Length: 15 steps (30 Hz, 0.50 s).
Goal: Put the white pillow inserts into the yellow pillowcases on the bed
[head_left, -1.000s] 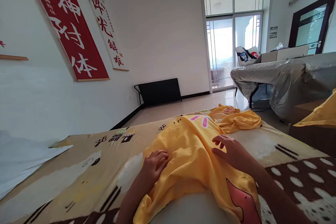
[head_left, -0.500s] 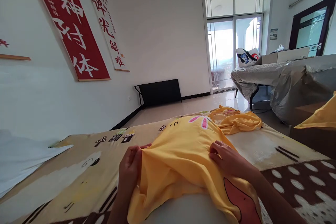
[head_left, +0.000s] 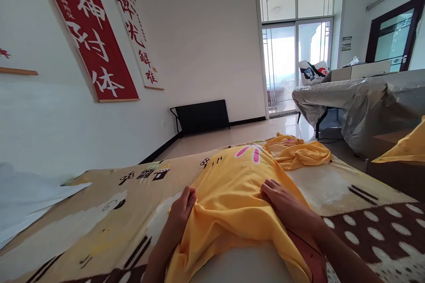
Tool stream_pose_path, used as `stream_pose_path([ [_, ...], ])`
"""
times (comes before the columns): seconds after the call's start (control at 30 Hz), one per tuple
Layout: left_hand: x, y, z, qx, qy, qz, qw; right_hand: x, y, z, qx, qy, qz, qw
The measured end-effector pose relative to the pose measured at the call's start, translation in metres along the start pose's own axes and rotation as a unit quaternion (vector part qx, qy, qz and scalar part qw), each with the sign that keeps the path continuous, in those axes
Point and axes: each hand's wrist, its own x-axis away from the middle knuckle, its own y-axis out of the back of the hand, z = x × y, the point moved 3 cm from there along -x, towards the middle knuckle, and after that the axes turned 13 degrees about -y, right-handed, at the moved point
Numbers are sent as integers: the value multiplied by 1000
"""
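Observation:
A yellow pillowcase (head_left: 232,194) printed with pink rabbit ears and "Hi" lies over the bed in front of me. My left hand (head_left: 184,205) grips its left edge in closed fingers, bunching the fabric. On the right, my right hand (head_left: 282,201) has its fingers curled into the cloth, which wrinkles between the two hands. Under the near edge of the pillowcase shows a smooth white pillow-like form (head_left: 249,265); most of it is covered. A pink printed patch lies partly beneath my right forearm.
Another crumpled yellow cloth (head_left: 302,152) lies at the bed's far side. The patterned blanket (head_left: 109,212) covers the bed, with white cloth (head_left: 29,203) at left. At right are a yellow cloth corner (head_left: 405,143) over a brown box and a plastic-covered table (head_left: 375,93).
My left hand has moved right and slightly down with the pillowcase edge, its fingers closing more into a fist. My right hand has shifted slightly left. The fabric between them is bunched more.

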Motion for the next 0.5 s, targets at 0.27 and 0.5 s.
stream_pose_path([
  [0.27,9,20,-3,5,46,-227,973,3,6,4,-80,9,-69,994],
  [0.5,16,37,-30,-55,36,-272,960,-6,-12,0,-108,-70,-131,983],
])
